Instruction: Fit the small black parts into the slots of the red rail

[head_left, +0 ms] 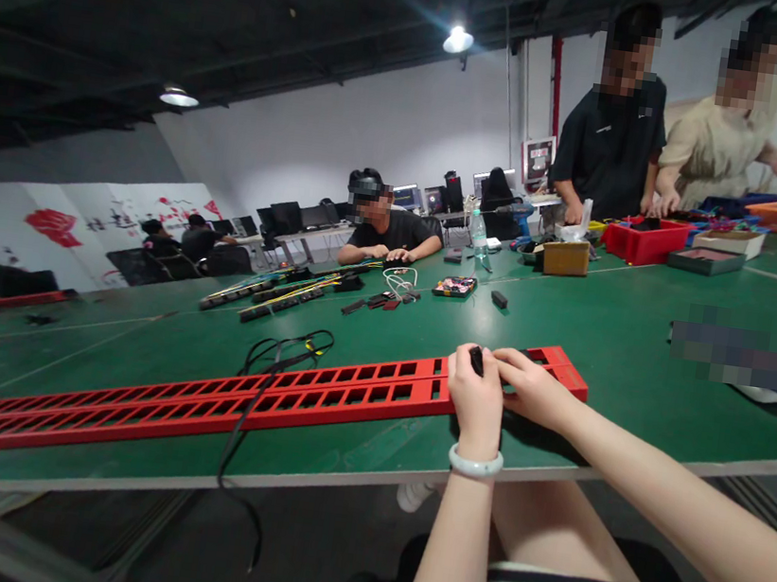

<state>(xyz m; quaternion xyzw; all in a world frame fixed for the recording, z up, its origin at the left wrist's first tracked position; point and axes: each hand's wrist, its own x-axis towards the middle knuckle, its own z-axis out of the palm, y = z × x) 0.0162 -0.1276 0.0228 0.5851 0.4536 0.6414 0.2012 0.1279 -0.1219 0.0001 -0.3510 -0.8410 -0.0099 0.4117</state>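
My left hand (475, 393), with a pale bangle on its wrist, is closed round a small black piece (477, 360); the piece's exact kind does not show. Right beside it, my right hand (535, 385) has its fingertips drawn in against the left fingers and the piece. What those right fingers pinch is hidden. Both hands are over the right end of a long red slotted frame (348, 383), which has two rows of openings and lies along the near table edge. A black strap (244, 420) crosses the frame and hangs over the edge.
On the green table (615, 311) lie a small black block (499, 300), a box of small parts (455, 286), cable bundles (287, 297) and a bottle (478, 234). A red bin (645, 244) stands at back right. One co-worker sits opposite; two stand at right.
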